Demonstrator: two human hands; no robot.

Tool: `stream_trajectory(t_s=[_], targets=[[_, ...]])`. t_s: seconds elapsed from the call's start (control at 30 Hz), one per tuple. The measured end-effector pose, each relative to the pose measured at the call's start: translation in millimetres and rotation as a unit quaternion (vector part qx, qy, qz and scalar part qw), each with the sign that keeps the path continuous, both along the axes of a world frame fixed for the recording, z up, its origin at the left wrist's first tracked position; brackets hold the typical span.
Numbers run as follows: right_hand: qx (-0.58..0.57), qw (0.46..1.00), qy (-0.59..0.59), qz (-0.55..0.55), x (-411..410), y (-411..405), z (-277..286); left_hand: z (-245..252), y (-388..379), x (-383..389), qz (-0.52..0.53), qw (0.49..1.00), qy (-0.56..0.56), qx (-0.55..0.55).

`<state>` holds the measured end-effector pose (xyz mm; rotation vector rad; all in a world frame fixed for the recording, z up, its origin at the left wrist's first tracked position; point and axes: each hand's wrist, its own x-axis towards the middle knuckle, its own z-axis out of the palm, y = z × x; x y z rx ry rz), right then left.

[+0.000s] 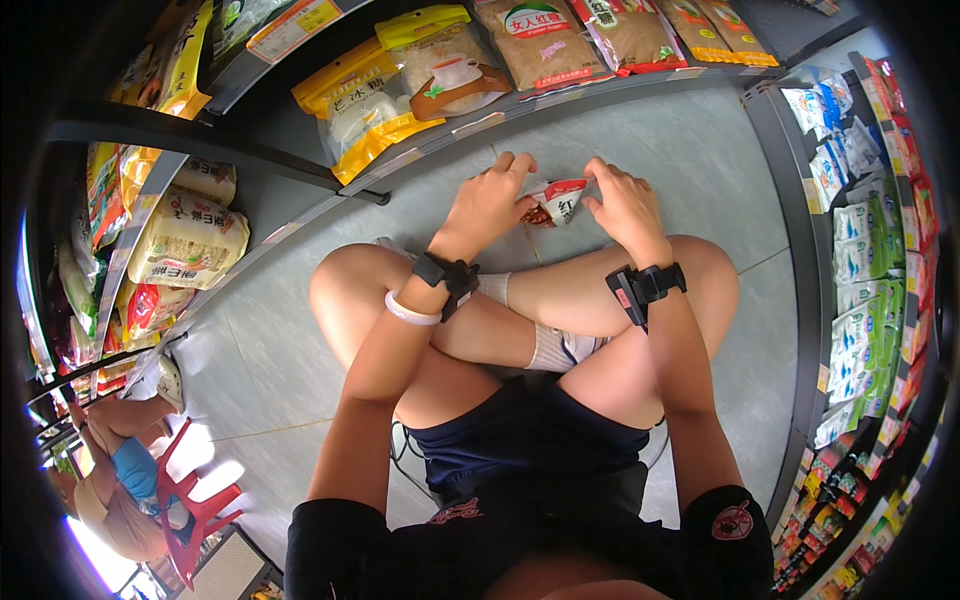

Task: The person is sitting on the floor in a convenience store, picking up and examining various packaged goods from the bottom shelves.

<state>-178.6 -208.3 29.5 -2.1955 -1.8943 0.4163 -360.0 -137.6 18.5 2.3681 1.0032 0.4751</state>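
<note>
A small red and white food packet [555, 202] is between my two hands, above the grey floor and in front of my crossed legs. My left hand [491, 196] is at the packet's left edge, its thumb bent against that side. On the other side, my right hand [621, 201] has its thumb and forefinger curled near the packet's upper right corner; whether they pinch it I cannot tell. Both wrists wear black strapped devices, and a white bangle [412, 308] circles my left forearm.
Ahead, a low shelf [450, 124] holds bags of sugar [367, 105]. Noodle packs [189, 238] fill the left shelves. A rack of white and green packets [855, 292] stands at right. At lower left, a person [112, 480] sits on a red plastic chair [196, 517].
</note>
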Motion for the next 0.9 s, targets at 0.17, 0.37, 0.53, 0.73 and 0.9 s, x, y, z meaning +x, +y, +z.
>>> stream_trajectory(t_s=[0.17,0.37,0.53,0.73,0.9], targets=[[0.023,1.000,0.000,0.002,-2,1,2,-5,3,-8,-0.029,0.994,0.100,0.044],[0.168,0.985,0.036,-0.022,-4,-4,8,10,8,-12,-0.007,0.997,-0.027,0.074],[0.302,0.946,0.114,0.006,-2,-5,13,20,9,-14,0.019,0.981,-0.190,-0.021],[0.193,0.971,0.139,-0.036,-1,1,7,1,14,-11,0.036,0.999,-0.033,0.009],[0.149,0.983,0.103,-0.005,-2,2,-8,-16,13,-10,0.025,0.999,0.028,0.021]])
